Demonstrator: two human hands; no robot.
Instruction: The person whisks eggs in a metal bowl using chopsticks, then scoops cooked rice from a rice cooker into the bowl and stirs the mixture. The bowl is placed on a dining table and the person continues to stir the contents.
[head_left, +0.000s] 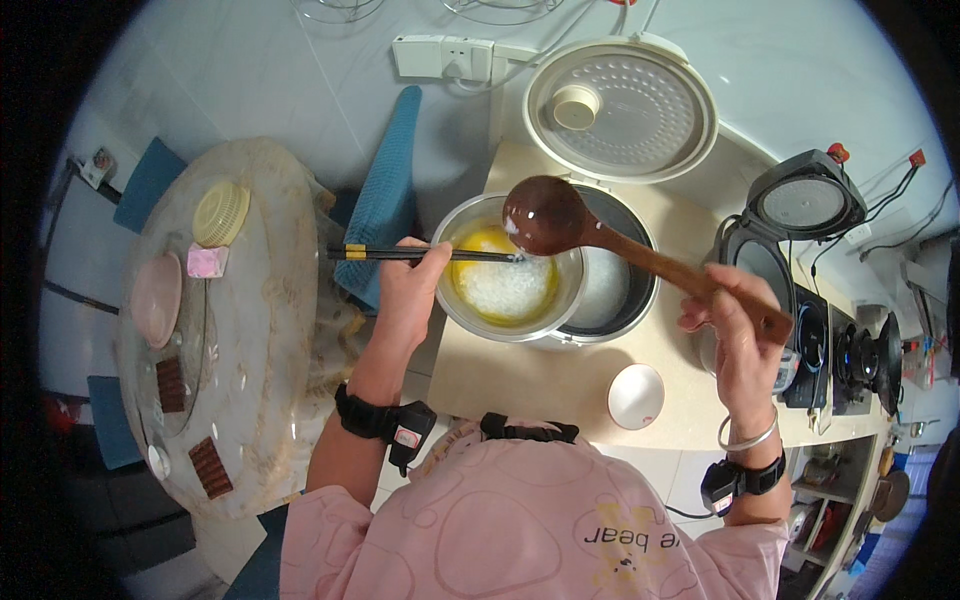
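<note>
My left hand (409, 289) grips black chopsticks (427, 254), whose tips, with white grains on them, reach over a steel bowl (445, 300). White rice (506, 289) lies in yellow liquid in that bowl, which overlaps the front left of an open cooker's dark inner pot (643, 300). Whitish, rice-like contents (600, 289) show in the pot. My right hand (735, 326) holds a brown wooden ladle (660, 264) by its handle. The ladle's head is above the bowl and pot, close to the chopstick tips, with a few white bits on it.
The cooker's raised lid (645, 112) stands behind the pot. A small white bowl (635, 397) sits near the counter's front edge (517, 397). At right are another open cooker (761, 255) and a stove (855, 356). A blue chair (386, 187) and a marble-patterned table (255, 315) are at left.
</note>
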